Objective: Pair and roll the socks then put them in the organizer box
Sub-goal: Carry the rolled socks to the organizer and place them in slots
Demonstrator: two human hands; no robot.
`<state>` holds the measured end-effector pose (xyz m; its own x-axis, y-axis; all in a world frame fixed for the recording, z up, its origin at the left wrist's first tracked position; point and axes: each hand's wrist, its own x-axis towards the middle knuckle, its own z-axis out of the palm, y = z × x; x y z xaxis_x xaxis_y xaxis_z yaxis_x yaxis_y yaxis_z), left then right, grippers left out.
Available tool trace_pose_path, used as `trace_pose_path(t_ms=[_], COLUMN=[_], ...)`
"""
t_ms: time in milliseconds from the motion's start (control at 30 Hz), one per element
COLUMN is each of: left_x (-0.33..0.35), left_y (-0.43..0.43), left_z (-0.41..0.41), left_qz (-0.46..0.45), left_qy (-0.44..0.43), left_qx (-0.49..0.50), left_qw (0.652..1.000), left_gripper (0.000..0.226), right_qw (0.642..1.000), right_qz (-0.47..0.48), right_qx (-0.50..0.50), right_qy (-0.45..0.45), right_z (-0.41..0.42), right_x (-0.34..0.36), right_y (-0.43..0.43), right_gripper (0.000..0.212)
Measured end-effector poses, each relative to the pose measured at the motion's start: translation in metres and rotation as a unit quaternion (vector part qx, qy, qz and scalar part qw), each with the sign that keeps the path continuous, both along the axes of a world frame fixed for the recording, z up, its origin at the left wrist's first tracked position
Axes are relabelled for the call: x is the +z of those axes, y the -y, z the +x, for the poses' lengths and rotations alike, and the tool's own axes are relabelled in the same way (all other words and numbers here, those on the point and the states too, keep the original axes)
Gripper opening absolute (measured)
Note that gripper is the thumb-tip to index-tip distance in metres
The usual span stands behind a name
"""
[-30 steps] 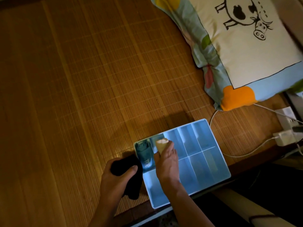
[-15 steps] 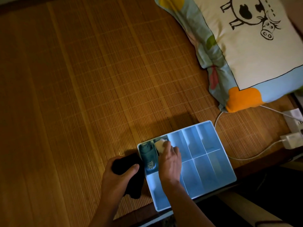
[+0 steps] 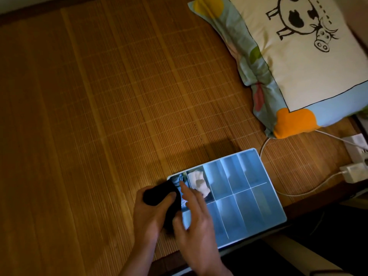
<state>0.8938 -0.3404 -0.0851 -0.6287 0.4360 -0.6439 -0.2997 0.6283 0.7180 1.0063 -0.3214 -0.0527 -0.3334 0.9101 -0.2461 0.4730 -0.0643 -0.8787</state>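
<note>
Left hand (image 3: pixel 148 215) grip is clamped on black sock bundle (image 3: pixel 159 196) beside organizer box (image 3: pixel 258 208). Right hand (image 3: pixel 196 224) grip is apart, fingers straight, lower centre of frame.

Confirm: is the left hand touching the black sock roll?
Touching. The head view shows the left hand gripping the black sock roll, with its thumb curled over it.

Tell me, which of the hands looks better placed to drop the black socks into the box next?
Left, likely: the left hand grips the black socks beside the organizer box; the right hand is empty.
</note>
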Motion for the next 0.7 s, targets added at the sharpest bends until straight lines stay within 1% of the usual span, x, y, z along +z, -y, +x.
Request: trace_pose_path(t_ms=[33, 67, 133, 200, 267, 333, 400, 467, 500, 567, 633, 700], left_x=[0.002, 0.005, 0.009, 0.011, 0.012, 0.013, 0.012, 0.009, 0.008, 0.006, 0.006, 0.007], left_y=[-0.004, -0.007, -0.013, -0.019, -0.025, -0.029, -0.031, -0.032, -0.033, -0.033, -0.033, -0.035], left_z=[0.005, 0.009, 0.015, 0.020, 0.025, 0.034, 0.040, 0.042, 0.042, 0.042, 0.042, 0.041], left_qz=[0.017, 0.038, 0.072, 0.096, 0.107, 0.097, 0.087, 0.074, 0.062, 0.040, 0.034, 0.034], left_qy=[0.014, 0.031, 0.063, 0.102, 0.132, 0.121, 0.100, 0.097, 0.106, 0.136, 0.176, 0.215], left_qx=[0.009, 0.014, 0.011, 0.003, -0.015, -0.061, -0.100, -0.111, -0.113, -0.119, -0.128, -0.137], left_qw=[1.000, 0.999, 0.995, 0.990, 0.985, 0.986, 0.986, 0.986, 0.986, 0.983, 0.976, 0.967], left_gripper=[0.047, 0.050, 0.052, 0.053, 0.056, 0.057, 0.045, 0.031, 0.029, 0.037, 0.043, 0.045], right_qw=[0.998, 0.993, 0.990, 0.991, 0.992, 0.991, 0.989, 0.983, 0.978, 0.962, 0.939, 0.926], right_qz=[-0.043, -0.079, -0.093, -0.096, -0.120, -0.127, -0.124, -0.149, -0.173, -0.234, -0.290, -0.314], right_qx=[0.046, 0.082, 0.108, 0.095, 0.035, -0.037, -0.082, -0.103, -0.114, -0.135, -0.150, -0.156], right_qy=[0.009, 0.016, 0.008, 0.007, 0.016, 0.016, 0.005, -0.015, -0.023, -0.047, -0.104, -0.142], right_z=[0.000, 0.000, 0.003, 0.008, 0.016, 0.024, 0.030, 0.037, 0.042, 0.052, 0.063, 0.071], right_x=[0.006, 0.010, 0.012, 0.012, 0.008, 0.003, -0.001, -0.005, -0.006, -0.009, -0.012, -0.013], right_y=[0.003, 0.004, 0.000, -0.007, -0.017, -0.024, -0.030, -0.034, -0.036, -0.042, -0.045, -0.047], right_gripper=[0.078, 0.088, 0.095, 0.094, 0.088, 0.072, 0.053, 0.043, 0.039, 0.035, 0.033, 0.032])
